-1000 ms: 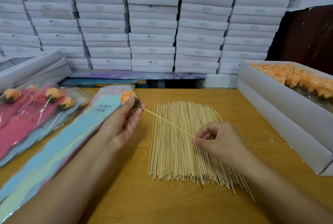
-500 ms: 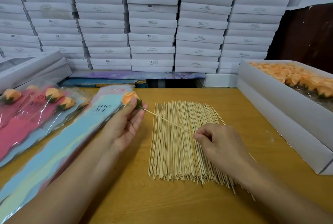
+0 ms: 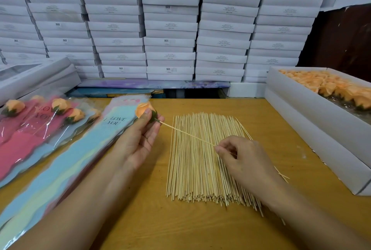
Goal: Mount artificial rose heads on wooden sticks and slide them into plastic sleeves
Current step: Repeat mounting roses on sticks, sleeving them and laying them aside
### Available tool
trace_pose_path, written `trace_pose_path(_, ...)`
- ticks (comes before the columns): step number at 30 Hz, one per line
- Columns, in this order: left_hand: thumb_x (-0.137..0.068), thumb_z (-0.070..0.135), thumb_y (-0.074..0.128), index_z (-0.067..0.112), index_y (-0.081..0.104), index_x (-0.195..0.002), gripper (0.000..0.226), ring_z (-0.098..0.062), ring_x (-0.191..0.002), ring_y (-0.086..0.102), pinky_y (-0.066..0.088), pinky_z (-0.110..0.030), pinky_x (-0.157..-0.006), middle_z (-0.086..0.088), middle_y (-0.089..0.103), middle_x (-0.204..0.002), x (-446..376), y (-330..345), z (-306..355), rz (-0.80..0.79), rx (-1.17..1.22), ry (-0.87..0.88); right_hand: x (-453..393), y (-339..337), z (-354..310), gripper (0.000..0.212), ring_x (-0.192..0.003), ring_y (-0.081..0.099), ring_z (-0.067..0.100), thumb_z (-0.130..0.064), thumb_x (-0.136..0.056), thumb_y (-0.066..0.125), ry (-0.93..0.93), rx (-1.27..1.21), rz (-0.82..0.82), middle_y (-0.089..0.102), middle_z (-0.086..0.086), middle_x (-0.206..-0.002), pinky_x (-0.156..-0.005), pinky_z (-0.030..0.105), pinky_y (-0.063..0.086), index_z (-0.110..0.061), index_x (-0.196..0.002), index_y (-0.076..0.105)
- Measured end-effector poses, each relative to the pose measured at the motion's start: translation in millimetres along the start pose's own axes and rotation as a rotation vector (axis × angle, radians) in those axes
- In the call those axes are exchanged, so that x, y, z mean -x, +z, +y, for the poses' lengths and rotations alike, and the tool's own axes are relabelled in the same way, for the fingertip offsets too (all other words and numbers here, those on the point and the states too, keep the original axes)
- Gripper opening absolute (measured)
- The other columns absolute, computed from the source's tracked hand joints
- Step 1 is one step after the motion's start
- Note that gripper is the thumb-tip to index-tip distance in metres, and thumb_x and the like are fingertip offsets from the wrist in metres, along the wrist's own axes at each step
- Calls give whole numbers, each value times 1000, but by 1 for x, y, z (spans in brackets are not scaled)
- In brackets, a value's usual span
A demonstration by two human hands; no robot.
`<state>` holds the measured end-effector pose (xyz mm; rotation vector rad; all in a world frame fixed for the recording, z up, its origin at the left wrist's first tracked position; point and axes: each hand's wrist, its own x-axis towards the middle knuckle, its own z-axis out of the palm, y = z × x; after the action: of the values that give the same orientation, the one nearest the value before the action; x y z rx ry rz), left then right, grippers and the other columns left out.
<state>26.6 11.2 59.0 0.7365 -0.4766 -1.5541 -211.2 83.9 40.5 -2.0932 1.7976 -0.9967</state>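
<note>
My left hand (image 3: 138, 139) pinches an orange rose head (image 3: 143, 109) with a green base, just above the top of a stack of blue "LOVE YOU" plastic sleeves (image 3: 66, 161). A thin wooden stick (image 3: 186, 133) runs from the rose's base down and right to my right hand (image 3: 243, 161), whose fingertips are closed on its lower end. Both hands hover over the left part of a flat pile of wooden sticks (image 3: 202, 169) on the table.
Finished roses in pink sleeves (image 3: 30, 127) lie at the far left. A long white box (image 3: 313, 129) of orange rose heads (image 3: 329, 87) stands along the right edge. White boxes (image 3: 170, 24) are stacked as a wall behind the wooden table (image 3: 160, 223).
The hands have barely moved; my right hand has shifted slightly along the stick, and the rose stays at the same spot.
</note>
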Motion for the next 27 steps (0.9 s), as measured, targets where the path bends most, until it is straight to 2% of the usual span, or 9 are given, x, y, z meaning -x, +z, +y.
trace_pose_path(2, -91, 13, 67, 1, 69, -97, 14, -17, -72, 77, 61, -22, -62, -14, 77, -82, 0, 0, 0, -1, 9, 2, 0, 2, 2, 10, -73, 55, -4, -38, -92, 68, -6, 20, 17, 57, -22, -80, -60, 10, 36, -40, -93, 58)
trace_pose_path(5, -90, 13, 68, 0, 68, -99, 16, -17, -73, 77, 62, -23, -62, -15, 77, -83, 1, 1, -2, -4, 27, -15, 1, 3, 4, 9, -73, 56, -4, -29, -92, 71, -63, 24, 84, 58, -22, -77, -63, 14, 39, -30, -85, 65)
trace_pose_path(11, -79, 13, 72, 0, 67, -106, 30, -18, -76, 77, 60, -21, -56, -16, 77, -86, 1, 0, -3, -36, 31, -18, 1, 1, 9, 10, -72, 62, 1, -21, -93, 69, -90, -31, 158, 66, -16, -70, -56, 11, 43, -22, -84, 74)
trace_pose_path(13, -78, 13, 72, 0, 68, -102, 27, -18, -75, 77, 60, -21, -57, -16, 77, -85, 1, -1, -4, -46, 26, -25, 1, 0, 9, 9, -74, 63, 0, -20, -94, 68, -83, -36, 144, 67, -16, -69, -57, 11, 47, -21, -90, 76)
trace_pose_path(17, -78, 13, 72, -1, 69, -100, 26, -17, -75, 77, 60, -20, -58, -16, 77, -87, 0, -2, -4, -59, 19, -29, 2, 1, 9, 13, -67, 60, -6, -19, -96, 66, -78, -10, 98, 60, -17, -60, -54, 9, 42, -18, -90, 77)
trace_pose_path(20, -77, 13, 72, -1, 69, -100, 27, -17, -75, 77, 60, -20, -57, -16, 77, -87, -1, -3, -4, -62, 14, -25, 3, 3, 7, 15, -58, 58, 0, -19, -97, 63, -82, 20, 83, 57, -15, -56, -50, 11, 39, -17, -87, 75)
trace_pose_path(22, -77, 14, 72, -1, 69, -100, 28, -17, -76, 77, 60, -20, -56, -16, 77, -87, -1, -3, -4, -62, 11, -19, 3, 4, 6, 16, -50, 54, 4, -19, -98, 61, -88, 45, 66, 58, -14, -58, -48, 11, 36, -16, -88, 74)
trace_pose_path(27, -78, 14, 72, -1, 68, -103, 29, -17, -75, 77, 61, -21, -57, -16, 77, -88, -2, -5, -3, -67, 8, -25, 5, 2, 2, 19, -55, 54, 2, -20, -101, 56, -131, 93, 19, 63, -8, -65, -52, 10, 30, -17, -89, 71)
